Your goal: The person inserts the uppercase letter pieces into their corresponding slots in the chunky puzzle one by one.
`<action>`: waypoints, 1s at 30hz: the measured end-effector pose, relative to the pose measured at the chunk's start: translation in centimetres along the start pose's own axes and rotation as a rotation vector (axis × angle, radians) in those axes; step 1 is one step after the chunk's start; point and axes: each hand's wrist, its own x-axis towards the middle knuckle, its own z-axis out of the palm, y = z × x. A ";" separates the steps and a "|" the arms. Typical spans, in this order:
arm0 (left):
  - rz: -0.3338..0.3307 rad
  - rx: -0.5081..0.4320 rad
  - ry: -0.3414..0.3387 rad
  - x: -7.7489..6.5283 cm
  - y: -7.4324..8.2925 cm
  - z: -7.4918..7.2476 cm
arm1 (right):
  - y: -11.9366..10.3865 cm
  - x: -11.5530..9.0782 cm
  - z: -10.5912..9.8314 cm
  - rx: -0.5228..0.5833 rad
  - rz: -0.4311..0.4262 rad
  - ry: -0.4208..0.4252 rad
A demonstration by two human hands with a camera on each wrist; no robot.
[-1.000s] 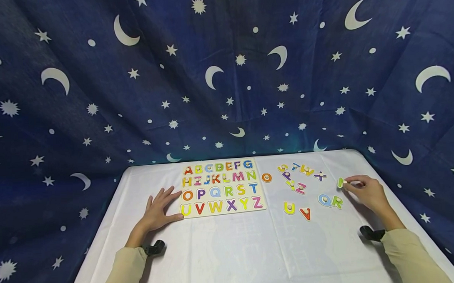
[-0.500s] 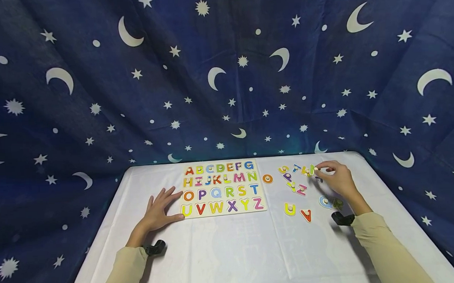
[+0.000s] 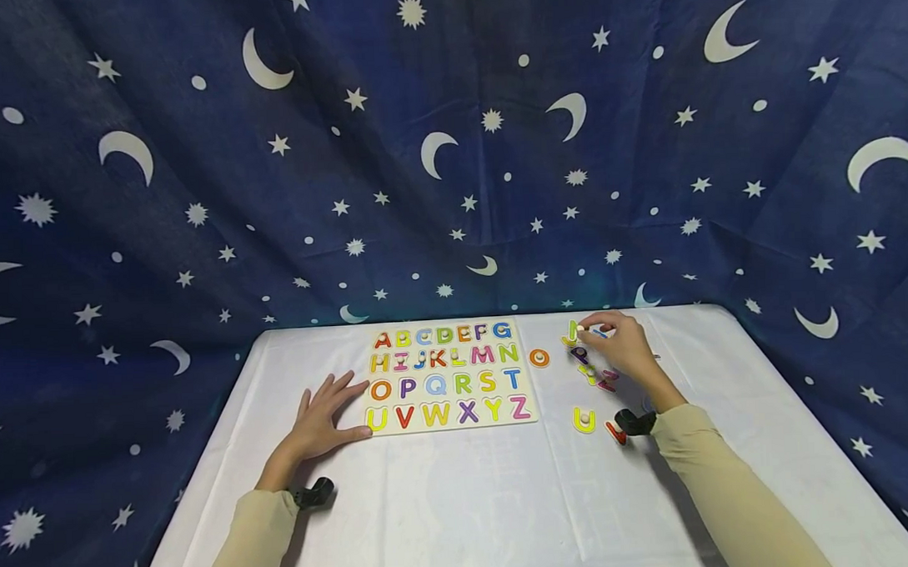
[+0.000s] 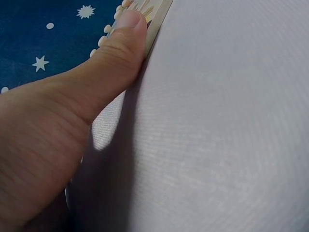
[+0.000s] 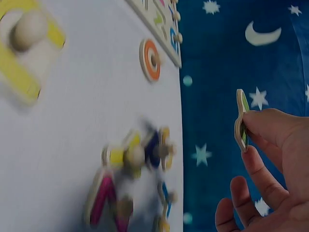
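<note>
In the head view my left hand point(image 3: 318, 423) lies spread at the left side of the wooden alphabet board point(image 3: 527, 381), fingertips at its edge. The left wrist view shows the thumb point(image 4: 118, 50) resting on the board's corner. My right hand point(image 3: 623, 344) pinches the green letter N point(image 3: 573, 330) between thumb and fingers. It is raised over the loose letters right of the board; the right wrist view shows the letter piece point(image 5: 241, 123) edge-on. Below it lie a purple P point(image 3: 580, 356), a yellow Y point(image 3: 588, 374) and a pink Z point(image 3: 608, 381). The forearm hides other pieces.
An orange O point(image 3: 539, 358) lies just right of the board. Nearer me are a yellow U point(image 3: 583, 420) and a red letter point(image 3: 615, 432), partly covered by the right wrist camera point(image 3: 635, 422). A dark blue star-patterned curtain point(image 3: 449, 150) hangs behind the white-covered table point(image 3: 462, 508).
My right hand has carried the green N leftward from the right side, over the loose letters toward the board. The left hand stays at the board's edge.
</note>
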 end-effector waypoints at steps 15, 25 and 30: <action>-0.015 0.008 -0.003 0.0 0.1 0.0 | -3.8 2.0 5.5 0.088 0.006 -0.096; -0.016 0.007 0.002 0.0 0.1 0.0 | -4.9 2.4 8.9 0.082 -0.036 -0.182; -0.013 0.001 0.005 0.0 0.0 0.0 | -5.1 2.5 10.3 0.030 -0.077 -0.179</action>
